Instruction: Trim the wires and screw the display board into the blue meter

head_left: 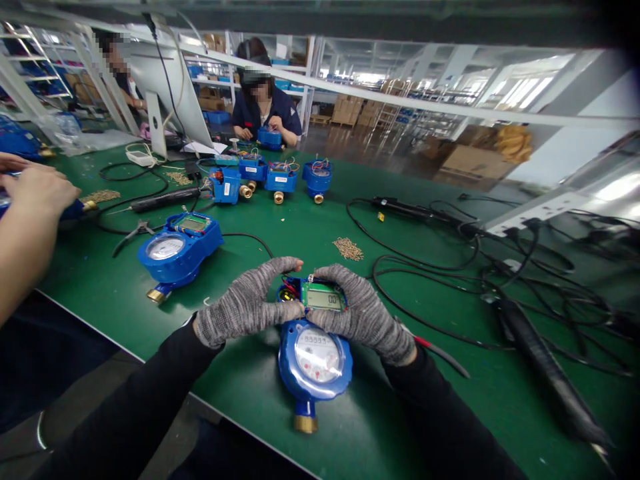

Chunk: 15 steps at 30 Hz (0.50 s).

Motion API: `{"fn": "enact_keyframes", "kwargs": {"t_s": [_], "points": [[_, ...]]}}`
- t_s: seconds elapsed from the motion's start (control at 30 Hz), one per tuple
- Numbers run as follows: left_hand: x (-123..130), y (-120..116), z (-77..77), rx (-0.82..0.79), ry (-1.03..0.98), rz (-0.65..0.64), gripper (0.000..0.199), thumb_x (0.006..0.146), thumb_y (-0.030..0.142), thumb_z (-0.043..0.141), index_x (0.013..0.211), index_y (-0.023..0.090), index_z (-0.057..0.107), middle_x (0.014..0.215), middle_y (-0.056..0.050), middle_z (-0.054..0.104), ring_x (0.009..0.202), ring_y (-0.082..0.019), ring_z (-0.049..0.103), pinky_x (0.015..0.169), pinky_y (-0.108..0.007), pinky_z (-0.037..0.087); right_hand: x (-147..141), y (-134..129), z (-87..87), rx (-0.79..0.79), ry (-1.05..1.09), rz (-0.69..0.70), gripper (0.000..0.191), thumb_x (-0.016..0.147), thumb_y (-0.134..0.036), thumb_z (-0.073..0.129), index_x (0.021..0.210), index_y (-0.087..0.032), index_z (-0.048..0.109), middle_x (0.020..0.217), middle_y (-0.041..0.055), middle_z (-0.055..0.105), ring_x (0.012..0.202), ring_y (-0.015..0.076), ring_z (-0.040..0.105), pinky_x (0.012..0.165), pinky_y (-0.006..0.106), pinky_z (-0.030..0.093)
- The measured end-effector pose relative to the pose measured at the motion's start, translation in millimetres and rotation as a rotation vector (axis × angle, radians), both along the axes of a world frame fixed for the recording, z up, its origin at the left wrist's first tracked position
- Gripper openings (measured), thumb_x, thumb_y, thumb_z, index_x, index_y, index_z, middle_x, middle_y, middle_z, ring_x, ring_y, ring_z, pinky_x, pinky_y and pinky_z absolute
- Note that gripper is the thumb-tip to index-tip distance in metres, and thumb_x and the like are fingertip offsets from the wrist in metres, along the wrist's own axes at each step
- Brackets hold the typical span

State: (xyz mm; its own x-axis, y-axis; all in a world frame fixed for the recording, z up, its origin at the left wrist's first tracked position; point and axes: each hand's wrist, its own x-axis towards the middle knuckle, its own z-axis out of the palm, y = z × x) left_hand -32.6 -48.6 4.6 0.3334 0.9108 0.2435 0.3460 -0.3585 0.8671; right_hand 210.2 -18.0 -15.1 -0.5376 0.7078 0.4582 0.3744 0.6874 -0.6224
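Before me on the green bench lies a blue water meter [316, 360] with a round clear dial and a brass end toward me. A green circuit board with a display [324, 298] sits tilted at its open housing, where red and dark wires show. My right hand [357, 308], in a grey knit glove, grips the board along its right side and near edge. My gloved left hand [255, 297] is curved round the housing's left side, its thumb at the board's near left corner. Beneath my right wrist lies a red-handled tool [440, 353], partly hidden.
Another blue meter [175, 248] stands to the left, near pliers [135, 233]. Several meters [281, 179] stand farther back. Small screws [349, 249] lie in a pile. Cables and a black electric screwdriver [545, 367] occupy the right. A co-worker's hand [37, 190] is at left; another person sits opposite.
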Motion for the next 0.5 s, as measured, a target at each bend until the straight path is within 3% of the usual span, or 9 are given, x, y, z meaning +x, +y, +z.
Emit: {"fn": "enact_keyframes", "kwargs": {"t_s": [0.2,0.33,0.4,0.5], "points": [[20.7,1.7,-1.4,-0.168,-0.078,-0.084,0.053,0.082,0.042,0.075,0.127,0.019,0.059,0.13,-0.012,0.064,0.121,-0.03,0.06,0.105,-0.049,0.049,3.3,-6.4,-4.5,-0.14,0.059,-0.021,0.067,0.078,-0.056,0.083,0.131,-0.024,0.055,0.123,0.0098,0.063,0.11,0.0295,0.063,0.095,0.048,0.054],[22.9,0.3,-4.1,-0.201,-0.061,-0.055,0.056,0.078,0.045,0.079,0.125,0.021,0.059,0.126,-0.01,0.065,0.118,-0.03,0.061,0.103,-0.049,0.049,26.5,-12.4,-6.5,-0.413,0.15,0.156,0.095,0.079,-0.06,0.08,0.155,-0.03,0.031,0.149,0.0122,0.047,0.133,0.0334,0.051,0.11,0.054,0.044],[22.8,-0.4,-5.8,-0.161,0.006,-0.001,0.059,0.076,0.048,0.08,0.125,0.022,0.058,0.124,-0.01,0.066,0.114,-0.03,0.062,0.102,-0.051,0.049,38.0,-17.4,-5.2,-0.519,0.247,0.168,0.079,0.092,-0.058,0.066,0.157,-0.033,0.028,0.156,0.0096,0.041,0.141,0.0309,0.043,0.116,0.055,0.036],[23.3,-0.9,-6.9,-0.06,0.114,0.055,0.06,0.076,0.049,0.077,0.125,0.021,0.057,0.12,-0.011,0.066,0.11,-0.031,0.063,0.1,-0.053,0.05,44.1,-27.1,-3.0,-0.556,0.318,0.055,0.05,0.101,-0.047,0.057,0.148,-0.036,0.045,0.153,0.0048,0.047,0.142,0.0271,0.042,0.119,0.055,0.032]]}}
